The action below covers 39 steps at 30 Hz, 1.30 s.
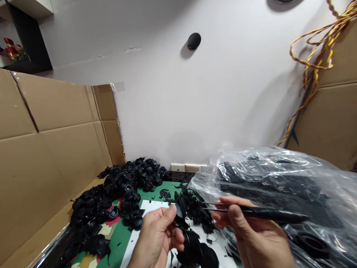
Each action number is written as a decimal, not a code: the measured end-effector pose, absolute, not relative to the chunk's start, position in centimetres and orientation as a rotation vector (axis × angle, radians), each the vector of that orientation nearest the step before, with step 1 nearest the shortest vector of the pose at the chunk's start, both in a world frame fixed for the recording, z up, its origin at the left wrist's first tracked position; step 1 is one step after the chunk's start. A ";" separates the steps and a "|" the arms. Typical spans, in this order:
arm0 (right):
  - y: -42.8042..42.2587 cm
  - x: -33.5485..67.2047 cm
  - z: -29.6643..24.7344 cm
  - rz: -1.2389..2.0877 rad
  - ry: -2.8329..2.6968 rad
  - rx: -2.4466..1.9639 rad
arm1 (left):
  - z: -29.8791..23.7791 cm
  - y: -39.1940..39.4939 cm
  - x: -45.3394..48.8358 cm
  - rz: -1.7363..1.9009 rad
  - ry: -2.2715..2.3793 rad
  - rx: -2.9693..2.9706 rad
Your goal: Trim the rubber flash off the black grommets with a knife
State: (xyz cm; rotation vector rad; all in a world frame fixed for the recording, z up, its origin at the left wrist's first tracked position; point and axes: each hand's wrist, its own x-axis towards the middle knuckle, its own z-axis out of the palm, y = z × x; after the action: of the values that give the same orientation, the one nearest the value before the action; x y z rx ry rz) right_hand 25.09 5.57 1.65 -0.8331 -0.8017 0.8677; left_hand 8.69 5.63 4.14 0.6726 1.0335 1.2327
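My left hand (156, 232) is closed, pinching a black round rubber-like part (181, 213) between thumb and fingers. In my right hand (258, 236) is a pair of black-handled tweezers (267, 214). Their two thin tips point left towards the black part, a short way apart from each other. Whether the tips touch anything I cannot tell. Just below my left fingers lies a black ribbed part (191, 242) on a white sheet (139, 219). Thin black scraps (195, 208) are heaped behind the part in my hand.
Many ribbed black parts (139, 173) form a pile at the left and back on a green surface (150, 190). Clear plastic bags (267, 160) with dark contents crowd the right side. A cardboard wall (64, 149) borders the left. Twisted yellow-brown wires (315, 70) hang at the right.
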 end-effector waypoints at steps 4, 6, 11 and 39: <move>5.9 22.4 0.1 0.986 -0.708 -0.939 | -0.7 6.6 8.2 1.317 1.082 0.624; 5.9 21.4 -0.8 0.990 -0.713 -0.971 | -2.0 6.6 7.9 1.371 1.092 0.632; 6.0 20.4 -3.0 0.916 -0.847 -1.056 | -2.5 6.3 7.9 1.407 1.094 0.630; 8.2 23.3 -3.3 0.988 -1.066 -1.065 | -3.1 5.5 5.1 1.287 0.974 0.551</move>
State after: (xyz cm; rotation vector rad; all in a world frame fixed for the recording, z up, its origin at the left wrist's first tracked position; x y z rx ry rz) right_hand 23.33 8.17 -3.28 -1.0649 -1.0662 0.9876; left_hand 5.11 5.54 -3.07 0.5507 0.9740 1.2875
